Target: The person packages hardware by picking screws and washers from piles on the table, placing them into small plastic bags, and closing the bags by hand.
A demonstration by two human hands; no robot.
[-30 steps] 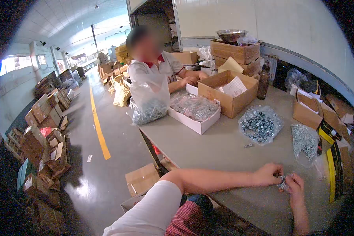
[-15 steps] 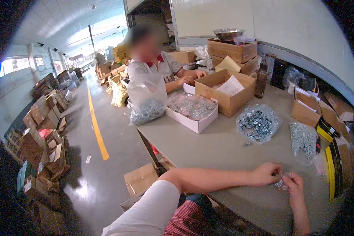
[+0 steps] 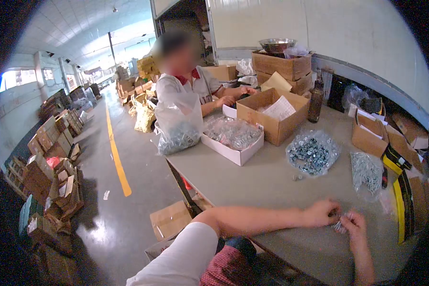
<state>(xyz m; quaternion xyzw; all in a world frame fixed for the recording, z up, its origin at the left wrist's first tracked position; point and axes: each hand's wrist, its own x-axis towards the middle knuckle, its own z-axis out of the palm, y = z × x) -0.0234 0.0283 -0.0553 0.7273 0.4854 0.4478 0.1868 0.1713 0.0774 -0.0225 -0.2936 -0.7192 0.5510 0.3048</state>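
Observation:
Over the near right part of the table, my left hand (image 3: pixel 322 213) and my right hand (image 3: pixel 355 228) meet with fingers closed. Pinched between them is a small bag of screws (image 3: pixel 339 227), shiny and partly covered by my fingers. Beyond my hands lies an open clear bag of nuts (image 3: pixel 312 153), a few loose nuts (image 3: pixel 297 177) beside it. Further right is a clear bag of long screws (image 3: pixel 366 170). A white box (image 3: pixel 243 156) filled with small bags of hardware stands farther off.
Across the grey table (image 3: pixel 209 178) a co-worker (image 3: pixel 186 88) handles something dark behind a cardboard box (image 3: pixel 271 117). A large plastic bag (image 3: pixel 178 128) sits at the table's left edge. A brown bottle (image 3: pixel 315 102) and several cartons (image 3: pixel 369 131) stand at the back and right.
My hands stay together around the small bag of screws, with slight finger movement. The co-worker's hands have shifted and a dark item now shows in them.

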